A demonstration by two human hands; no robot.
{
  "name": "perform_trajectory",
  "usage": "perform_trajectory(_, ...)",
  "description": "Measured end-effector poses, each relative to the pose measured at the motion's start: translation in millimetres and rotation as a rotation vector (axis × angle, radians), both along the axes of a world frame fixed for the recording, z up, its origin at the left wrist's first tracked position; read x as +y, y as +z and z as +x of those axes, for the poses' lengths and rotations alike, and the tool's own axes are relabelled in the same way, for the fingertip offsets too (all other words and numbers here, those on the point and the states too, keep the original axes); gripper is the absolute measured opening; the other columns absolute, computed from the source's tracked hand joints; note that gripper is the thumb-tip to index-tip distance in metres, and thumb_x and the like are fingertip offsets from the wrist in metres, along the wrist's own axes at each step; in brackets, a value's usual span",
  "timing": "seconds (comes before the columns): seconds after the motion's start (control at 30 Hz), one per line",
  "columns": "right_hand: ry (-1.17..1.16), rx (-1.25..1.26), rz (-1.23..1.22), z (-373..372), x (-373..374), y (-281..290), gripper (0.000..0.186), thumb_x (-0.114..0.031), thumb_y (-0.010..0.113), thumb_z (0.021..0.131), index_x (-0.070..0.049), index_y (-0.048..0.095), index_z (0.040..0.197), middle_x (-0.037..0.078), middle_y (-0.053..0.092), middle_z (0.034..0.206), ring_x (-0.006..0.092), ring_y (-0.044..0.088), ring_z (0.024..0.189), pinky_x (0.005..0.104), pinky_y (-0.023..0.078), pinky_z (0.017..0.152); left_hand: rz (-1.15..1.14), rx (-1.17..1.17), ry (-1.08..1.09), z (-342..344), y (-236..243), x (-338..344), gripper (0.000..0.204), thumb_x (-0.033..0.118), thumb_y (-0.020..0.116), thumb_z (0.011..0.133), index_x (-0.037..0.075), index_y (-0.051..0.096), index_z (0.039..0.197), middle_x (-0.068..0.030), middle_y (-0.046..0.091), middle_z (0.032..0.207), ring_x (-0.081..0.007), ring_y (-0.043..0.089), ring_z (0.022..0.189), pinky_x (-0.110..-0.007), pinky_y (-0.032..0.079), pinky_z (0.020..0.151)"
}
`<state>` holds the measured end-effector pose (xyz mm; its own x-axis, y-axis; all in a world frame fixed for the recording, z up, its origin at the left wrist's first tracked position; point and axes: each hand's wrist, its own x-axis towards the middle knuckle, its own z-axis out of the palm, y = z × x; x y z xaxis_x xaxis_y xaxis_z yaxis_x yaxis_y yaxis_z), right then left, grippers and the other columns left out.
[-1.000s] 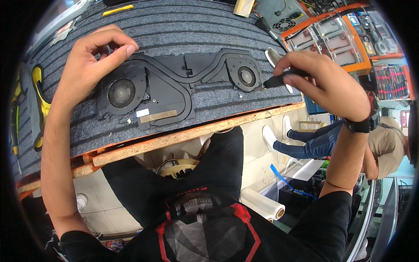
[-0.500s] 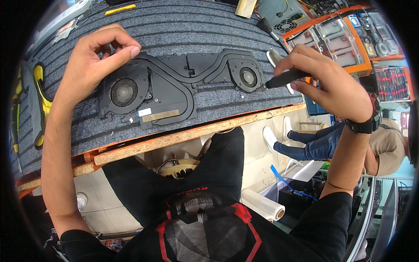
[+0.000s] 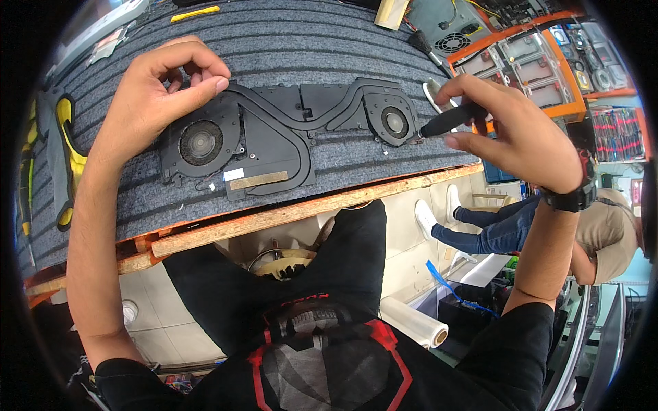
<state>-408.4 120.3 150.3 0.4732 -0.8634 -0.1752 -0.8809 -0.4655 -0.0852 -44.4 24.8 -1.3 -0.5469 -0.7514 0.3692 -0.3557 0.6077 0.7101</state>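
A black laptop cooling assembly (image 3: 271, 147), with a fan at each end and heat pipes between, lies on the grey ribbed mat (image 3: 288, 51). My left hand (image 3: 168, 89) is at its upper left edge, thumb and forefinger pinched together by the rim; the other fingers are curled, and what the pinch holds is hidden. In my right hand (image 3: 514, 130) is a screwdriver (image 3: 449, 122) with a thick black handle, held slantwise. Its tip meets the lower right corner of the right fan (image 3: 393, 122). Behind that hand lies a pale oval object (image 3: 432, 92), partly covered.
The wooden table edge (image 3: 308, 205) runs in front of me. Yellow-and-grey pliers-like handles (image 3: 65, 161) lie at left, a yellow stick (image 3: 195, 13) at the back. An orange-framed parts organizer (image 3: 531, 65) stands at right. A seated person's legs (image 3: 490, 229) are beyond the right corner.
The whole view has shifted slightly. The screwdriver's tip stays by the right fan's corner, while my right fingers have changed position a little around the handle. My left hand keeps its pinch.
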Motion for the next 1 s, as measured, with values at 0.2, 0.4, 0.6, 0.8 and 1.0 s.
perform_trajectory(0.2, 0.109, -0.032, -0.018, 0, -12, 9, 0.014, -0.007, 0.072, 0.094, 0.0, 0.068, 0.105, 0.01, 0.07, 0.096, 0.0181, 0.066, 0.079, 0.0258, 0.051, 0.069, 0.01, 0.046, -0.028, 1, -2, 1, 0.013, 0.017, 0.075, 0.091, 0.004, 0.076, 0.095, 0.0031, 0.066, 0.089, -0.0042, 0.053, 0.076, -0.022, 0.036, 0.064)
perform_trajectory(0.4, 0.017, -0.353, -0.045, 40, -16, 11, 0.019, -0.012, 0.073, 0.096, -0.001, 0.069, 0.111, 0.003, 0.067, 0.102, 0.0075, 0.062, 0.091, 0.0222, 0.049, 0.078, 0.017, 0.084, -0.142, -8, 3, 6, 0.012, 0.01, 0.078, 0.089, 0.002, 0.079, 0.098, -0.0022, 0.07, 0.091, -0.0099, 0.06, 0.081, -0.025, 0.044, 0.071)
perform_trajectory(0.6, 0.134, -0.436, -0.092, 70, -32, -2, 0.018, -0.013, 0.072, 0.097, -0.001, 0.069, 0.111, 0.001, 0.066, 0.101, 0.0063, 0.061, 0.091, 0.0212, 0.047, 0.079, 0.105, 0.142, -0.141, -9, 4, 11, 0.014, 0.009, 0.08, 0.088, 0.004, 0.081, 0.1, -0.0038, 0.072, 0.091, -0.012, 0.065, 0.084, -0.026, 0.051, 0.076)
perform_trajectory(0.8, 0.098, -0.623, -0.129, 86, -29, -16, 0.017, -0.013, 0.071, 0.099, -0.001, 0.07, 0.111, 0.002, 0.068, 0.103, 0.008, 0.063, 0.095, 0.0224, 0.049, 0.084, 0.081, 0.123, -0.144, -11, 4, 11, 0.013, 0.009, 0.08, 0.088, 0.004, 0.081, 0.1, -0.0036, 0.071, 0.09, -0.0115, 0.064, 0.083, -0.025, 0.049, 0.074)
perform_trajectory(1.0, 0.137, -0.417, -0.163, 66, -38, -3, 0.02, -0.013, 0.072, 0.098, 0.001, 0.069, 0.112, 0.003, 0.069, 0.103, 0.0079, 0.064, 0.095, 0.0218, 0.05, 0.083, 0.044, 0.109, -0.147, -6, 4, 11, 0.011, 0.013, 0.077, 0.09, 0.004, 0.077, 0.096, -0.0018, 0.069, 0.092, -0.0096, 0.059, 0.081, -0.024, 0.042, 0.067)
